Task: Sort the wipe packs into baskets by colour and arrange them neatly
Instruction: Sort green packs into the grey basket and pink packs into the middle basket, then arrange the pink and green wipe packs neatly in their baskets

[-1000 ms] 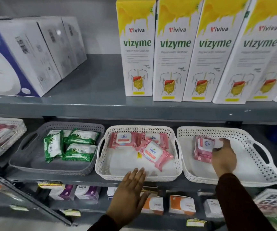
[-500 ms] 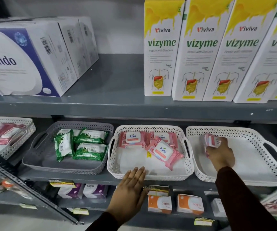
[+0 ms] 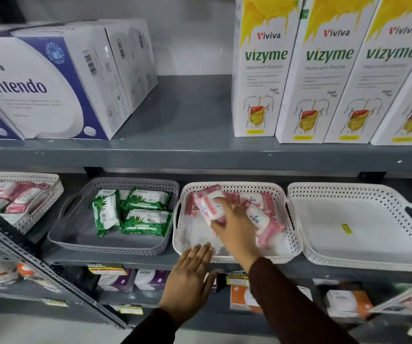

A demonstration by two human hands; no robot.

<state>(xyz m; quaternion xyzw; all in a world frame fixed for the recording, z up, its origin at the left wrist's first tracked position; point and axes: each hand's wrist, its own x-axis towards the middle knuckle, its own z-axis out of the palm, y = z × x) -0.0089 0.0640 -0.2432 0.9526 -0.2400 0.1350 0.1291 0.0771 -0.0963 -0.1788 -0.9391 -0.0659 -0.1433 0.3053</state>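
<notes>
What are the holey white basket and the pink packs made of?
The white perforated basket looks like moulded plastic: matte, with even rows of punched holes and a rounded rim. The pink wipe packs seem to be soft plastic film, shiny and crinkled at the ends, each with a white label flap.

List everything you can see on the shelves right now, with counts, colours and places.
Yellow-and-white Vizyme cartons: at least four, upper shelf, right.
White-and-blue Vitendo boxes: several, upper shelf, left.
Grey perforated plastic basket: one, middle shelf, holding three green wipe packs.
White perforated basket in the centre: one, holding pink wipe packs, count unclear.
White perforated basket on the right: one, only a yellow sticker inside.
White basket at far left: one, pink packs.
Small boxes: several, orange, purple, white, bottom shelf.
Left hand: open, at the centre basket's front rim.
Right hand: holding one pink wipe pack over the centre basket.
</notes>
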